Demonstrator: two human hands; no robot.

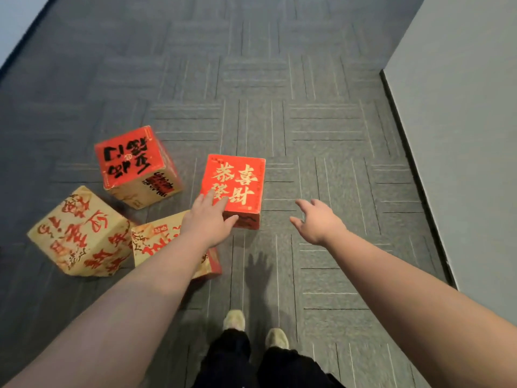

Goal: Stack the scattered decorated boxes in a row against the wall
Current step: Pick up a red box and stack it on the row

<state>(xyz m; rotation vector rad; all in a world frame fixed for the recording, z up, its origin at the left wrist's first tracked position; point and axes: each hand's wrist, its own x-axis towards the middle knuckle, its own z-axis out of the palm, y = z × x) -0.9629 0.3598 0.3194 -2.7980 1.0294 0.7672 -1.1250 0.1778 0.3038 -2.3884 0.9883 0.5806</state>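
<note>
decorated boxes lie scattered on the grey patterned carpet (321, 130), four of them, all in the left and centre of the frame. nearest the hands is the red box with gold characters (237, 182), standing upright at centre frame with its red top facing the camera. the left hand (208, 219) reaches over its lower left corner, fingers straight and laid over the top face, thumb stretched along the near edge; whether it presses or only hovers just above i cannot tell. the right hand (319, 221) hangs in the air to the right of that box, apart from it, fingers spread and relaxed, holding nothing. to the upper left of this box, apart from it, sits the red box with black characters (131, 158), tilted. at lower left lies the tan box with red characters (78, 233), tipped on an edge, and just beside it, partly hidden under the left forearm, the tan box with a red side (156, 242). the pale wall (461, 135) runs down the right side of the frame, well apart from all the boxes. at bottom centre two light shoes (235, 320) and dark trousers (232, 357) show
</note>
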